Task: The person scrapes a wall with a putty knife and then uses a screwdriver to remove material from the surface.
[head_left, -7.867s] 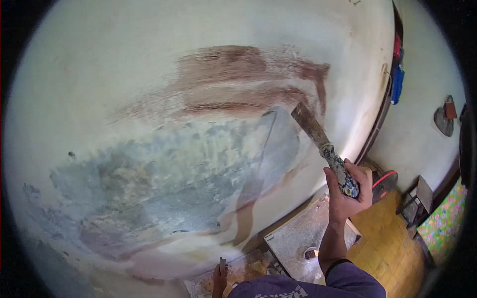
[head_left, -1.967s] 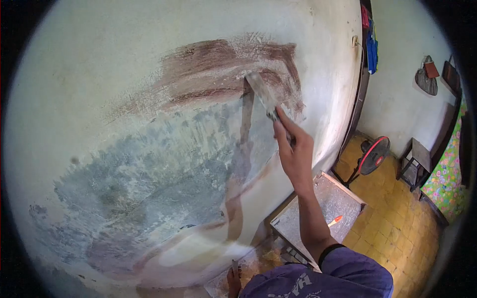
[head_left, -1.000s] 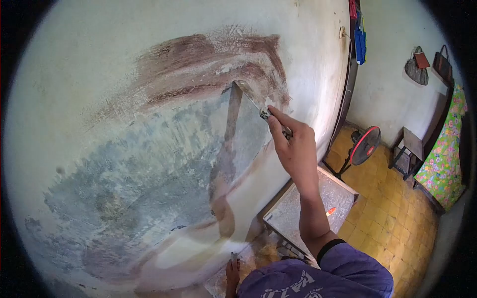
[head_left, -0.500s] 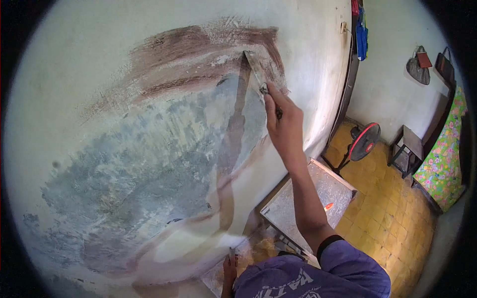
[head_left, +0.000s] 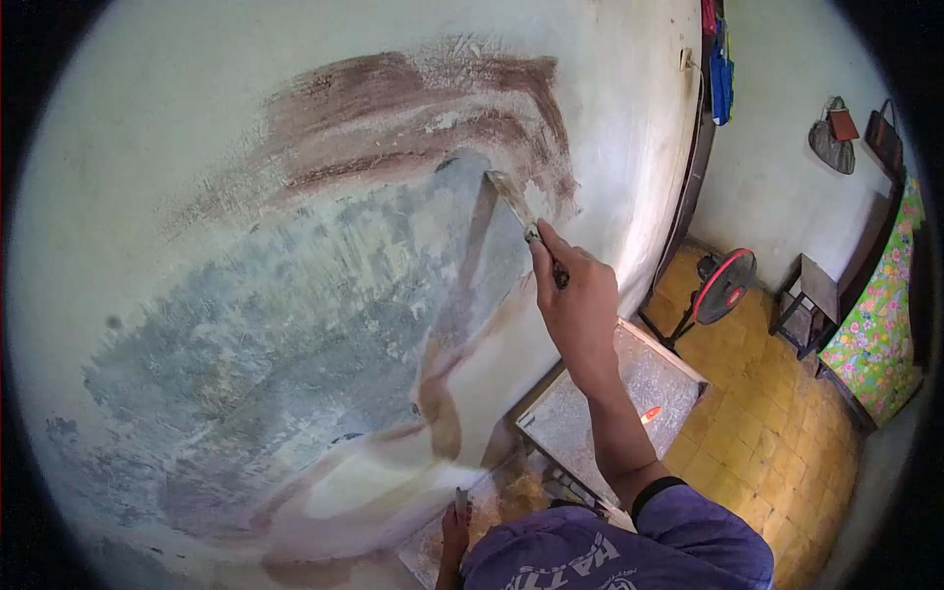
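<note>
Head view, scraper: toward 1 o'clock from centre, blade tip at the upper end of the grey patch.
Right hand: at 5 o'clock from the scraper, fingers wrapped around its handle.
Brown patch: at 10 o'clock from the blade.
Left hand: far off at 6 o'clock, fingers closed round a slim grey tool.
Table: at 5 o'clock.
Fan: at 4 o'clock.

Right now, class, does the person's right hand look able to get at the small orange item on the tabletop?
Probably not as it is: the right hand is closed around the scraper. Otherwise the way looks free, since the small orange item lies uncovered on the tabletop, appearing beside the forearm.
</note>
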A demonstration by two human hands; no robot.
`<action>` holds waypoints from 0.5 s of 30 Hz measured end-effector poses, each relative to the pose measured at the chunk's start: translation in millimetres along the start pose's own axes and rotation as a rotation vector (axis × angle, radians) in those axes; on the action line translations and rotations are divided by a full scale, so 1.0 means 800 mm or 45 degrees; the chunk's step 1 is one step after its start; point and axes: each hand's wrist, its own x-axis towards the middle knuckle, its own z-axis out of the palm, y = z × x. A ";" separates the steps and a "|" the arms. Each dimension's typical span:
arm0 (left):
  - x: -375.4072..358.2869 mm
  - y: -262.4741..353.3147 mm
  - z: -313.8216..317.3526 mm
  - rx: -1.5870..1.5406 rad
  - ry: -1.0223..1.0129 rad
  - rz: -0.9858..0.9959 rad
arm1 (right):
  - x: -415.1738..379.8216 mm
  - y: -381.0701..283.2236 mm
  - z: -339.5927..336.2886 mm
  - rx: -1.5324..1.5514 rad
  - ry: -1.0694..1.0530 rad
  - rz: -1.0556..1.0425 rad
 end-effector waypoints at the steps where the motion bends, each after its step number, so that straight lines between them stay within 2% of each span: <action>1: 0.006 0.004 -0.001 -0.012 0.011 -0.028 | 0.004 0.007 0.005 0.019 0.030 -0.023; 3: 0.003 0.008 0.002 -0.039 0.032 -0.109 | 0.014 0.018 0.009 0.048 0.068 -0.061; 6: -0.005 0.020 0.004 0.027 0.038 -0.067 | 0.039 0.027 0.007 0.106 0.100 0.044; 9: -0.001 0.022 0.011 -0.307 0.050 -0.078 | 0.005 0.030 0.006 0.082 -0.005 -0.072; 12: 0.000 0.050 0.006 -0.247 0.026 0.009 | 0.000 0.019 0.004 0.019 -0.040 -0.021; 15: 0.007 0.066 0.003 -0.111 -0.031 -0.082 | 0.011 0.019 -0.006 0.028 -0.052 -0.054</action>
